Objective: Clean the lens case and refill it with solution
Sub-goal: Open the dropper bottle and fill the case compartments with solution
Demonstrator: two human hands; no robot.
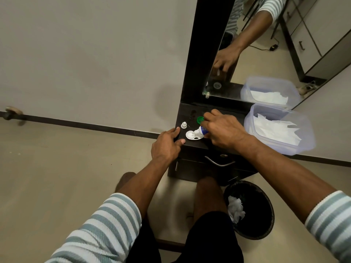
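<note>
Bottle (pixel 201 130) gripped in right hand (pixel 224 130), nozzle tilted into case (pixel 191 135) at 9 o'clock; squeezed gently advised. Left hand (pixel 167 145) flat, fingers straight, on cabinet (pixel 191 112).

Black cabinet top (pixel 190 112): lens case (pixel 190 135), bottle cap (pixel 183 125), green lid (pixel 200 119), tissue tub (pixel 279 130).

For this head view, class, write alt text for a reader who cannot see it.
The right hand tips a solution bottle over a white lens case on a dark cabinet; the left hand rests on its edge. Nearby: green cap, tissue tub.
</note>
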